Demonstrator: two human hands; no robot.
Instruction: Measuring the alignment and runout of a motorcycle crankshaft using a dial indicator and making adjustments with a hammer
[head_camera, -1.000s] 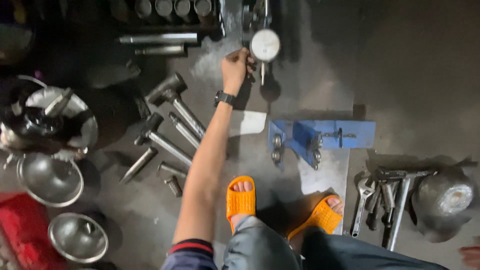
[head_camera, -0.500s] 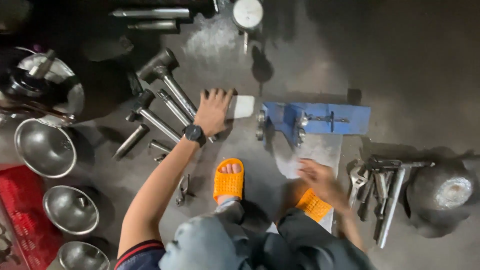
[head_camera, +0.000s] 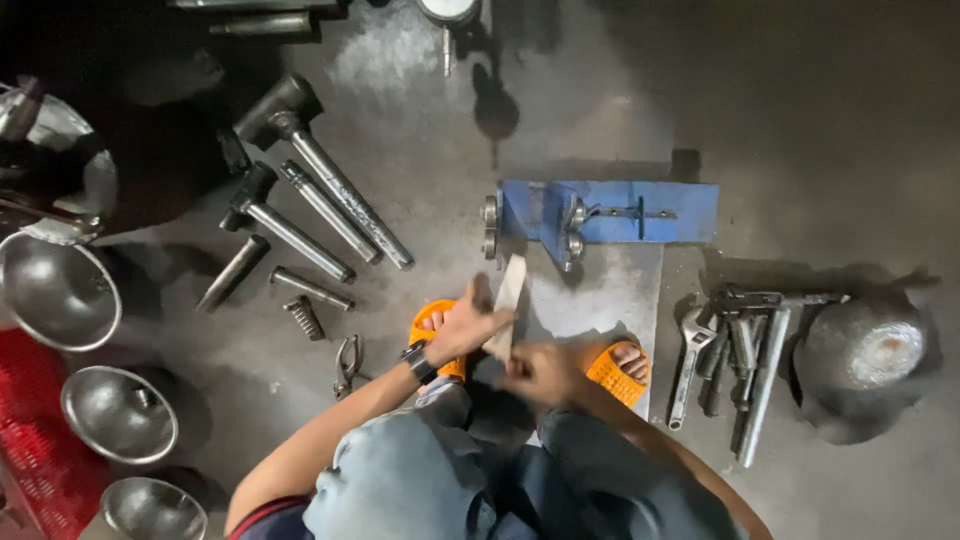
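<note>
I squat on a concrete floor in orange sandals. My left hand (head_camera: 462, 328), with a black watch on its wrist, grips a pale flat sheet (head_camera: 507, 300) seen nearly edge-on, standing upright between my feet. My right hand (head_camera: 540, 372) holds the lower end of the same sheet. Just beyond it lies a blue metal fixture (head_camera: 610, 213) with round fittings at its left end, resting on a grey metal plate (head_camera: 610, 290).
Several long steel shafts (head_camera: 330, 185) lie at the left. Steel bowls (head_camera: 60, 290) and a red crate (head_camera: 30, 440) line the left edge. Wrenches (head_camera: 740, 350) and a dark round pan (head_camera: 865, 350) lie at the right. A dial gauge (head_camera: 450, 10) sits at the top.
My left hand left the dial gauge, came down to the pale sheet on the floor and lifted it towards me. My right hand came in and took its lower end.
</note>
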